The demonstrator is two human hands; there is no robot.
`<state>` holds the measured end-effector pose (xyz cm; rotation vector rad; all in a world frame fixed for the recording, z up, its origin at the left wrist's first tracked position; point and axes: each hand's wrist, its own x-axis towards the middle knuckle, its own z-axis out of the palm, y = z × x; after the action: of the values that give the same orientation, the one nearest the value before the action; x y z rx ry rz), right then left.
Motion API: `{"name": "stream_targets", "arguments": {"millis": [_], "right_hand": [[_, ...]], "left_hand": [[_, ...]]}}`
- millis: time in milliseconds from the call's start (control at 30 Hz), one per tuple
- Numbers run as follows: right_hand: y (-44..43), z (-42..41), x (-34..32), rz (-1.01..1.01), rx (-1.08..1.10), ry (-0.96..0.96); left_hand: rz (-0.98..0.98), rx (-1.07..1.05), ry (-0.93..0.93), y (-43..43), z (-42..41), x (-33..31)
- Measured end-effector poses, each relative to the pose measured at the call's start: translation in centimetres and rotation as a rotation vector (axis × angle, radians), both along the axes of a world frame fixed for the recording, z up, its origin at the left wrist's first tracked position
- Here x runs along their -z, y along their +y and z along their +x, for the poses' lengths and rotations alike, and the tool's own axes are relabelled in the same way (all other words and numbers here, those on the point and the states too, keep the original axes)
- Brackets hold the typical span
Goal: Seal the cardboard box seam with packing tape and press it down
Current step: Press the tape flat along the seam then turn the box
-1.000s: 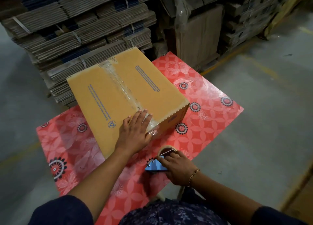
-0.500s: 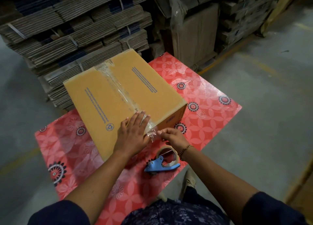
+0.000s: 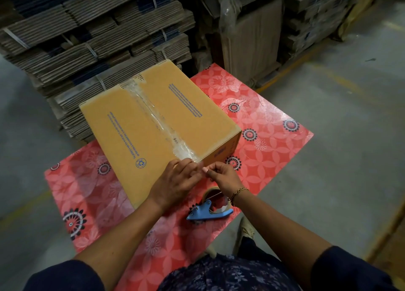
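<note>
Clear tape end [image 3: 198,160] now pinched between left hand [image 3: 175,181], right hand [image 3: 223,176] grips.

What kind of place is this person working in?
Most likely a packing area in a warehouse or box factory: strapped bundles of flattened cardboard are stacked behind the table, the concrete floor carries painted yellow lines, and a tape dispenser lies beside the box.

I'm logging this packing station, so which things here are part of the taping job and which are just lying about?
In the job: tan cardboard box, clear packing tape strip on its seam, blue tape dispenser, left hand, right hand.

Lying about: strapped bundles of flattened cardboard, red floral table covering.
</note>
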<state>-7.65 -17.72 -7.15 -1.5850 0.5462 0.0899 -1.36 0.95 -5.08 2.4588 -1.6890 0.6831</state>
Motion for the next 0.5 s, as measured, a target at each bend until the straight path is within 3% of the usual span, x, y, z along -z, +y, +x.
{"name": "stream_targets", "arguments": {"millis": [500], "right_hand": [[1.1,0.4,0.9,-0.156,0.071,-0.055]], "left_hand": [[0.04,-0.131,0.103,-0.6,0.3,-0.4]]}}
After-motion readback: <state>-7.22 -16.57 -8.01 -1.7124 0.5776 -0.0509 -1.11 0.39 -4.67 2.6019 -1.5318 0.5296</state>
